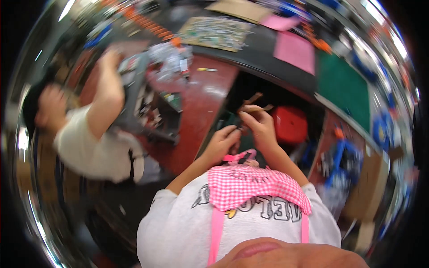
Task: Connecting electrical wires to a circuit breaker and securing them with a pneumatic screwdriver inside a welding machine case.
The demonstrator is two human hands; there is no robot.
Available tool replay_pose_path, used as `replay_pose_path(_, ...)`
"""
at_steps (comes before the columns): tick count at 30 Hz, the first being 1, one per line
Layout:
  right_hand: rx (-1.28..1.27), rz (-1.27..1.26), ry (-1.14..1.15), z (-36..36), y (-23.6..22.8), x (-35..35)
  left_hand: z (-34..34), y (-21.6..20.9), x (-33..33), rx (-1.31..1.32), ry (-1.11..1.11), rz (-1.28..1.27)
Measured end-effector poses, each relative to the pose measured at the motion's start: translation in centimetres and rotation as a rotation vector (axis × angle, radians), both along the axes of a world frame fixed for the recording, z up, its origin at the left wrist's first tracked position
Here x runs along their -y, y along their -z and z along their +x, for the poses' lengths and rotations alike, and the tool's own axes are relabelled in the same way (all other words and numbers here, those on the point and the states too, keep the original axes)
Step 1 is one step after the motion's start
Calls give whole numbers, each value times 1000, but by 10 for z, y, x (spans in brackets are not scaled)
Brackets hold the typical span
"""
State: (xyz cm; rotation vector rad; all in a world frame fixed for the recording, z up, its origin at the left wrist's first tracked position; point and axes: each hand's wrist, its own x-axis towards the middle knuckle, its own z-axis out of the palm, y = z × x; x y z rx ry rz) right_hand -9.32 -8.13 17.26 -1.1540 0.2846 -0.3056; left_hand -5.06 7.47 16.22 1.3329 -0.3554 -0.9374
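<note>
Both my hands meet in front of my chest, over the dark gap between the workbenches. My right hand point(260, 126) is closed on a thin brown strip point(254, 99), which sticks out past the fingertips; motion blur hides its exact kind. Close beside it, my left hand point(222, 144) has its fingers curled together around something small and dark that I cannot make out. Just below the hands hangs the pink checked apron point(250, 185) I wear.
A red stool point(290, 124) stands beyond my right hand. At left, a co-worker point(100, 134) reaches over a dark bin point(174, 117) of small parts on a red-brown table point(205, 87). Ahead are a parts-covered board point(216, 33), a pink sheet point(295, 51) and a green mat point(344, 85).
</note>
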Motion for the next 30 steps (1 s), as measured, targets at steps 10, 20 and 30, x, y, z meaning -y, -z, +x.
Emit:
replay_pose_path(10,544,-243,-347,63,16,-26,-24,-13,-15,-252,-672,-382)
replay_pose_path(20,607,-520,-680,159,-24,-102,21,-14,-78,-158,-889,-286)
replay_pose_path(30,461,-506,-872,231,-1,-118,68,-22,-88,33,-1002,-170)
